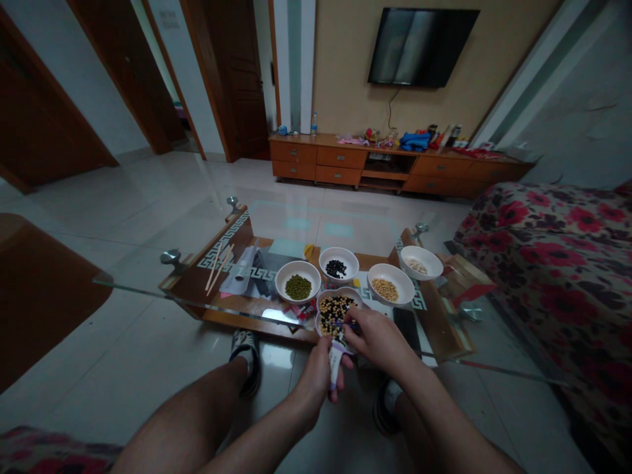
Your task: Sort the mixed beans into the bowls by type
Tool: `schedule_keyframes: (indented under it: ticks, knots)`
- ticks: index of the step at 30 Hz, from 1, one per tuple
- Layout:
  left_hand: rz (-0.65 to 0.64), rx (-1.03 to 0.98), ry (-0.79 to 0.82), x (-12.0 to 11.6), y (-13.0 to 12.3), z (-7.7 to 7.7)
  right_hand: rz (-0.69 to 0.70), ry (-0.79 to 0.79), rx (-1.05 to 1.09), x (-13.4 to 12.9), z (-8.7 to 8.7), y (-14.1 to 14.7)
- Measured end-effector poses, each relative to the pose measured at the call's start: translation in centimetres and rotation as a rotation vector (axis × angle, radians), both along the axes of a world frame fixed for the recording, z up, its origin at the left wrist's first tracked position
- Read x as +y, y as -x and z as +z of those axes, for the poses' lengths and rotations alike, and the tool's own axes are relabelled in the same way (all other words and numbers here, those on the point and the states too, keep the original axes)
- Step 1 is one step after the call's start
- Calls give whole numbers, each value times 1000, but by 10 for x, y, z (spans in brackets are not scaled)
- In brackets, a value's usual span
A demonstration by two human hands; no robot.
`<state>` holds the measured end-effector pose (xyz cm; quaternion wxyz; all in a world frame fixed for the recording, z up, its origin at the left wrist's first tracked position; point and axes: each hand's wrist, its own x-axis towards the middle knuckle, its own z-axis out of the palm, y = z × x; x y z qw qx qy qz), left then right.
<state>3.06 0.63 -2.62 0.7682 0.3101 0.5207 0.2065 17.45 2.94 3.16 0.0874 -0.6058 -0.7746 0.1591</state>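
Note:
My left hand (316, 372) is closed around a white, labelled handle-like piece (335, 363) with purple edges, at the near side of a scalloped white dish (359, 297). Whether this piece is joined to the dish cannot be made out. Mixed black and yellow beans (333, 308) lie in the dish. Over its right side, my right hand (378, 336) pinches a thin purple item (340, 323), mostly hidden by the fingers. Around stand white bowls: one with green beans (298, 287), one with black beans (336, 268), one with yellow beans (384, 289).
The glass table (162, 289) has a thin exposed near edge. A bowl of pale pieces (417, 265) stands at the right. Chopsticks (218, 268) and papers (239, 273) lie left. A dark flat object (406, 328) is beside my right hand. A flowered sofa (548, 263) is at right.

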Motion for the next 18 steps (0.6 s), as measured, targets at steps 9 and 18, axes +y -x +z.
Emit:
schedule_keyframes:
  ticks: [9,18]
  knots:
    - [28,-13,-10,-2,1,0,16,2,17,0,-2,4]
    - [16,-30,-16,0,0,-4,27,11,25,2,-5,5]
